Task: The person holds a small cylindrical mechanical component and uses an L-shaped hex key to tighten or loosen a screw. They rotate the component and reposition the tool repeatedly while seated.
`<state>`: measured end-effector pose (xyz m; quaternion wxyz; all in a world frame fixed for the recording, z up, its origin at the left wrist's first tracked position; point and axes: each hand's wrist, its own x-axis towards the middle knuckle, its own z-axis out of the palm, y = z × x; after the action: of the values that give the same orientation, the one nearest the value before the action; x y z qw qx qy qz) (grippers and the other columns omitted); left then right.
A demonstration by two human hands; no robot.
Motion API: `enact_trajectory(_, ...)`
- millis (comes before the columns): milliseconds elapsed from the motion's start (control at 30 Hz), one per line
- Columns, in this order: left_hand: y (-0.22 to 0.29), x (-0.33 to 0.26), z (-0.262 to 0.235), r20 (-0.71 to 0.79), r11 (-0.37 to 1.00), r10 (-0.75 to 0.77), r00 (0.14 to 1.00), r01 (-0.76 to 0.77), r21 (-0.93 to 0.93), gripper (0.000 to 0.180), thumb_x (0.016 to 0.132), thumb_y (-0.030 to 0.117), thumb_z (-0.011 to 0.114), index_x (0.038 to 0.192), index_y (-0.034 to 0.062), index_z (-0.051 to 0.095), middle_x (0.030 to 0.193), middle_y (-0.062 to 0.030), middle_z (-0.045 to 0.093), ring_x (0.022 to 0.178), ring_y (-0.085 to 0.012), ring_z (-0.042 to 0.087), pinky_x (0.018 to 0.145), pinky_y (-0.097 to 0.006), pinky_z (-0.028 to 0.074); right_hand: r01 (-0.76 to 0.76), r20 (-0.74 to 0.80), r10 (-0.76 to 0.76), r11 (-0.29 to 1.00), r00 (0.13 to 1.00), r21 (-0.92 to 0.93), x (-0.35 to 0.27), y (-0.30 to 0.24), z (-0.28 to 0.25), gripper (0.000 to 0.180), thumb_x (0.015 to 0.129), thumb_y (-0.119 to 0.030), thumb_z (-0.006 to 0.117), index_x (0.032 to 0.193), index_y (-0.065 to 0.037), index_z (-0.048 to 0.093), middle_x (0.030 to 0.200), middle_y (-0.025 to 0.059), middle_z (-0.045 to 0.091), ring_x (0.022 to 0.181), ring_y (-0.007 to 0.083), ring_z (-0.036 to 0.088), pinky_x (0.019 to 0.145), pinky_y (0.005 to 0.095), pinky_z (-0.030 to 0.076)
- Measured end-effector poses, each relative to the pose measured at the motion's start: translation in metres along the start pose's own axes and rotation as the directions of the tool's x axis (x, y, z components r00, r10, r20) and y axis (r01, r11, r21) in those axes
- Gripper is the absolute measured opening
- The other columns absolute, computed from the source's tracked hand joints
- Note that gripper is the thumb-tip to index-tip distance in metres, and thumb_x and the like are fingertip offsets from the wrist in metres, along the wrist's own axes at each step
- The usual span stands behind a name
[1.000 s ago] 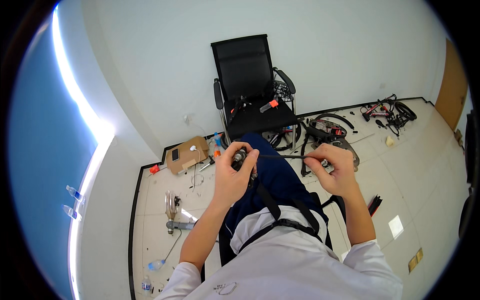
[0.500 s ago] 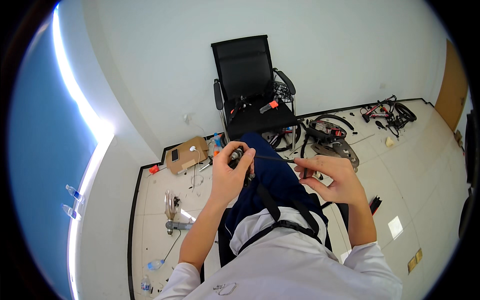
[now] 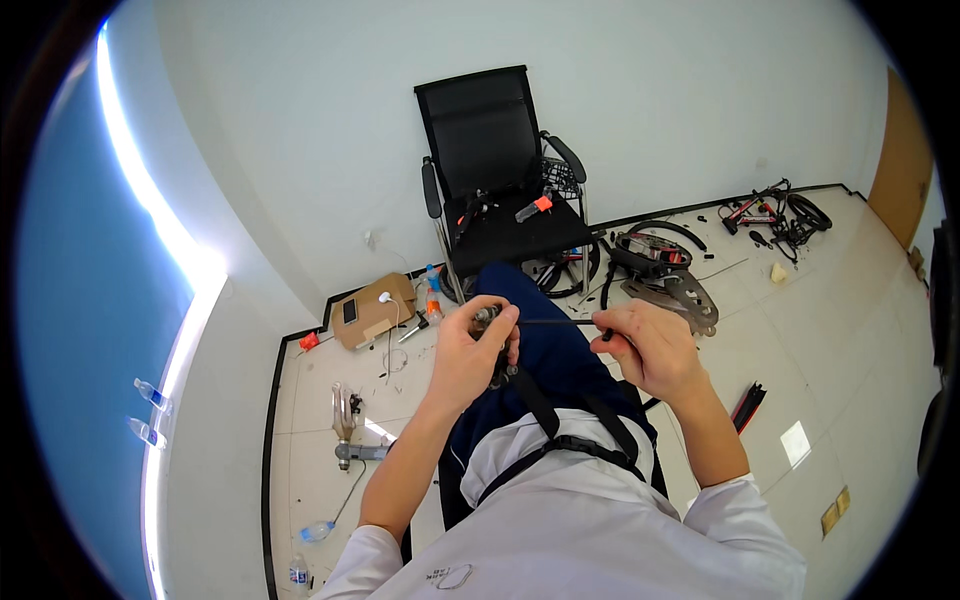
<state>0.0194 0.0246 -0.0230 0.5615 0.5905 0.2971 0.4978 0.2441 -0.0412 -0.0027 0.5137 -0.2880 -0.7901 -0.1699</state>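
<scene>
My left hand (image 3: 470, 355) is closed around a small black-and-silver mechanical part (image 3: 500, 370), held above my lap; its exact kind is mostly hidden by the fingers. A thin dark hex key (image 3: 555, 322) runs sideways from that part to my right hand (image 3: 655, 350). The fingers of the right hand are wrapped about the bent end of the key. At its other end the key meets the part near my left thumb, and whether it sits in a bolt cannot be made out.
Facing me stands a black chair (image 3: 490, 130) with tools on its seat. Bicycle parts (image 3: 655, 260) lie on the floor to its right, with a bicycle frame (image 3: 770, 215) by the wall. Leftward are cardboard (image 3: 375, 310), a metal fork (image 3: 345, 415) and plastic bottles (image 3: 317, 531).
My right hand has turned and closed more tightly over the hex key's bent end. The key now lies more level. My left hand has shifted slightly right, still gripping the part.
</scene>
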Motion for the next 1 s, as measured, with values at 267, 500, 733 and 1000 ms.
enact_trajectory(267, -0.001, -0.003, 0.0, -0.091, 0.965, 0.237, 0.967, -0.223, 0.141, 0.011, 0.099, 0.008, 0.06, 0.099, -0.0019, 0.057, 0.074, -0.0061, 0.059, 0.064, -0.0114, 0.059, 0.059, -0.026, 0.049, -0.218, 0.09, 0.202, 0.947, 0.975, 0.236, 0.001, -0.008, -0.008, 0.029, 0.082, 0.001, 0.074, 0.11, 0.004, 0.065, 0.08, 0.0101, 0.068, 0.067, 0.0183, 0.068, 0.061, 0.0262, 0.053)
enact_trajectory(500, 0.007, -0.005, -0.001, -0.156, 0.844, 0.503, 0.85, -0.444, 0.301, 0.005, 0.098, 0.003, 0.059, 0.097, -0.0012, 0.055, 0.078, -0.0042, 0.058, 0.066, -0.0091, 0.058, 0.062, -0.024, 0.048, -0.65, 0.424, 0.592, 0.236, 0.685, 0.722, 0.003, -0.011, -0.007, 0.024, 0.095, -0.002, 0.062, 0.117, 0.008, 0.062, 0.087, 0.0131, 0.07, 0.069, 0.0144, 0.069, 0.062, 0.0268, 0.057)
enact_trajectory(733, -0.003, -0.003, 0.001, -0.185, 0.639, 0.711, 0.678, -0.514, 0.573, 0.012, 0.09, 0.002, 0.068, 0.097, 0.0009, 0.059, 0.076, -0.0043, 0.059, 0.064, -0.009, 0.054, 0.059, -0.024, 0.043, -0.735, 0.567, 0.577, 0.088, 0.588, 0.673, 0.001, -0.003, -0.002, 0.021, 0.1, -0.008, 0.056, 0.104, 0.012, 0.063, 0.079, 0.0156, 0.069, 0.061, 0.018, 0.069, 0.056, 0.0272, 0.055)
enact_trajectory(1000, 0.002, 0.0, -0.002, -0.094, 0.949, 0.277, 0.956, -0.257, 0.18, 0.012, 0.096, 0.011, 0.064, 0.096, 0.0003, 0.059, 0.071, -0.0028, 0.059, 0.059, -0.0075, 0.055, 0.057, -0.023, 0.044, -0.544, 0.227, 0.506, 0.665, 0.832, 0.511, -0.005, -0.003, 0.002, 0.013, 0.092, 0.004, 0.06, 0.102, 0.004, 0.069, 0.079, 0.0082, 0.069, 0.061, 0.0117, 0.065, 0.059, 0.024, 0.053)
